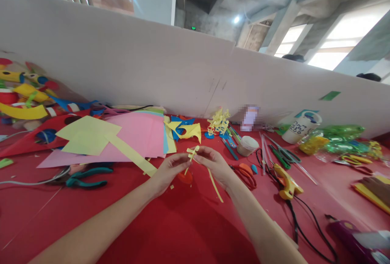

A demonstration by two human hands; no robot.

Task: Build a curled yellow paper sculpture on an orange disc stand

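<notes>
My left hand (169,171) and my right hand (215,166) meet above the middle of the table, fingertips pinched. Between them is a small folded piece of yellow paper strip (191,153), and both hands grip it. A long thin tail of yellow paper (215,187) hangs below my right palm. Beneath the hands lies a red-orange disc (185,176), beside small yellow scraps (172,187). Beyond them rests a pile of curled yellow paper strips (219,122).
Yellow paper sheets (88,132) and pink paper (143,130) lie at left, with teal-handled pliers (88,177). At right are red-handled scissors (245,174), a paper cup (247,146), a yellow glue gun (288,182) with cord and a white cup (300,128). Another person's hand (376,189) shows far right.
</notes>
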